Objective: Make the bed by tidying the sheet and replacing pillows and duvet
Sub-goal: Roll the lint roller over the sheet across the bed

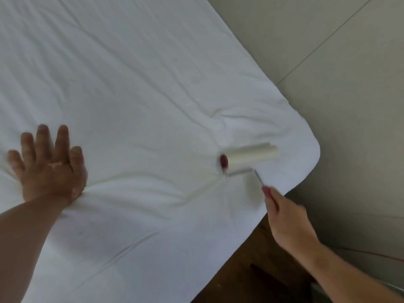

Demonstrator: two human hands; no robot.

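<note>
Most of the view, from the centre out to 9 and 12 o'clock, is filled by a white fitted bed sheet [135,84], which is stretched over the mattress and marked by shallow creases; its rounded corner is seen at 3 o'clock. A floor of large pale grey-beige tiles [349,84] is shown from 1 to 4 o'clock, and a dark brown wooden bed frame [251,270] is exposed below the sheet edge at 5 o'clock. At 8 o'clock the left hand [52,169] is laid palm down on the sheet, its fingers [42,138] straight, spread and released, with folds gathered at the wrist. At 4 o'clock the right hand [288,219] is seen, its fingers [273,202] wrapped round the dark red handle of a cream-coloured lint roller [251,155], whose blurred roll is set on the sheet just inside the corner.
</note>
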